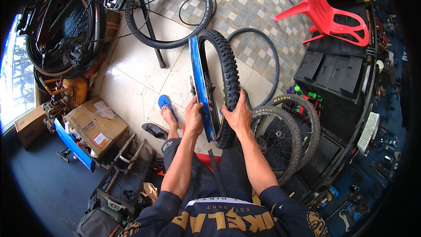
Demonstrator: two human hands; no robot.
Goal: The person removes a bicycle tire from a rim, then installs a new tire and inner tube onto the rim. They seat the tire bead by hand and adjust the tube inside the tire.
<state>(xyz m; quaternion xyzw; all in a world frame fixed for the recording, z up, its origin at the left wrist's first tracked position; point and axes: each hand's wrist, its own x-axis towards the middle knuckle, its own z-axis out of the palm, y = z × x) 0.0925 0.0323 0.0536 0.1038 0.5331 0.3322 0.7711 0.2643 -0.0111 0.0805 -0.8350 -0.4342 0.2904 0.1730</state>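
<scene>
Glossy blue bicycle wheel rim (201,85): centre of frame, near-upright; left hand (194,116) grips its lower part. Black knobbly rubber tyre (230,68): centre, along the rim's right side; right hand (239,116) grips its lower part between thumb and fingers. Red plastic chair (322,15): upper right. Brown cardboard box (107,125): left, below mid-height.

Large gold letters cross the shirt (223,220), with smaller letters and digits beside its printed band (215,200). Yellow lettering marks the nearer wheel (298,142) and farther wheel (315,127); the held tyre (230,72) has yellow marks too small to read. The box (94,123) bears print and a label (100,140).
</scene>
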